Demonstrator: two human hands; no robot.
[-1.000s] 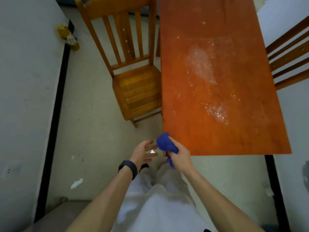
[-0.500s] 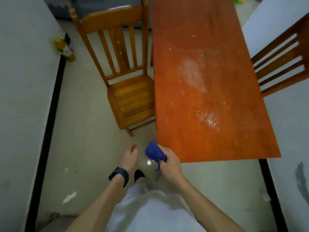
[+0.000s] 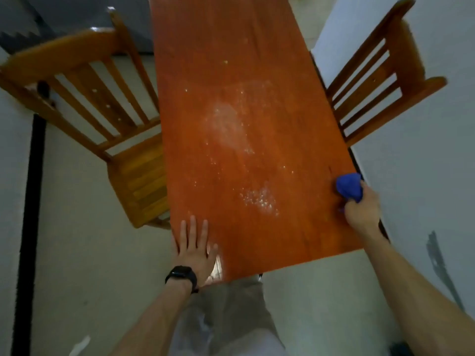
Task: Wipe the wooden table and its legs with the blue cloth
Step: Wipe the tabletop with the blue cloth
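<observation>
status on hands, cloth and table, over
Left hand flat on wooden table, near left corner. Right hand grips blue cloth at the right edge. White residue mid-table, not yet wiped. Left chair and right chair stand close.

Orange-stained wooden table [image 3: 257, 60] looks smooth, dulled by whitish powdery patches; blue cloth [image 3: 349, 187] soft, matt

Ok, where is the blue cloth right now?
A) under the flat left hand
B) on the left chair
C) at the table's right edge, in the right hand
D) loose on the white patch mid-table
C: the right hand grips the bunched blue cloth at the right edge of the wooden table.
</observation>
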